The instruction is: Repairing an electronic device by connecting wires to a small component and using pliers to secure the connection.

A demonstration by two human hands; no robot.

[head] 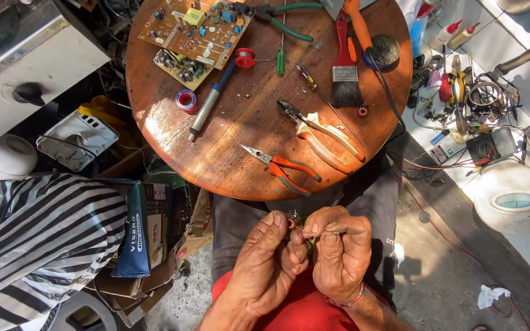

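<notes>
My left hand (264,260) and my right hand (338,245) meet over my lap, just below the round wooden table (228,141). Together they pinch a small wire part (294,222) with a reddish bit at its top; most of it is hidden between the fingers. The right wrist wears a thin bracelet (346,302). Nearest on the table lie small orange-handled pliers (280,167) and larger cream-and-orange pliers (323,136).
Also on the table are circuit boards (194,34), a soldering iron (211,101), a solder spool (245,57), a tape roll (186,100), a paintbrush (345,67) and screwdrivers. A striped bag (38,239) and boxes crowd the left. Tools and wires litter the white shelf (492,43) on the right.
</notes>
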